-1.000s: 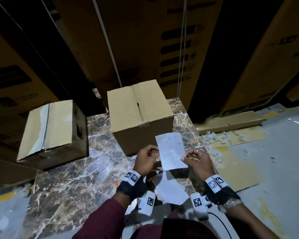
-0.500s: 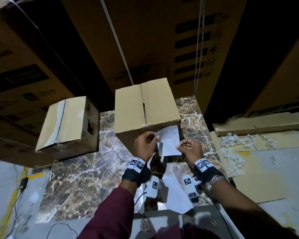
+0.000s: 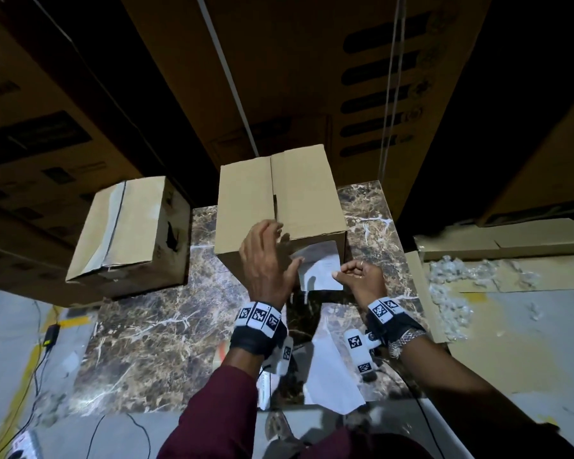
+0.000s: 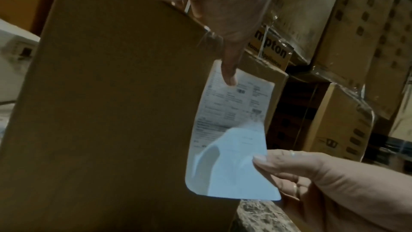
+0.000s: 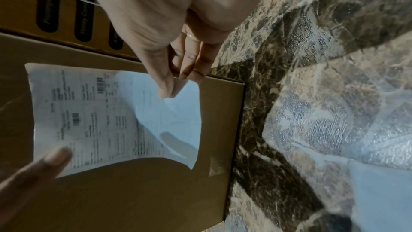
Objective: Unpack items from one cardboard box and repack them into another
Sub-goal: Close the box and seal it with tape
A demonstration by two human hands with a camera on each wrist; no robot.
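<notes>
Now, label (image 4: 231, 115): on the near side of our box (image 3: 279, 207), at the worktop's far edge.
Left hand (image 3: 267, 260): fingers straight, pressing it flat so it sticks.
Right hand (image 3: 362, 276): pinching the loose corner, keeping it taut.

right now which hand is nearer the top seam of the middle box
Left. The left hand reaches up the front of the middle box, its fingertips at the top edge by the seam. The right hand is lower, pinching the label near its bottom corner.

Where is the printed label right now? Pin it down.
In the head view the printed label lies against the near side of the middle cardboard box, right of centre, between the left hand and the right hand.
</notes>
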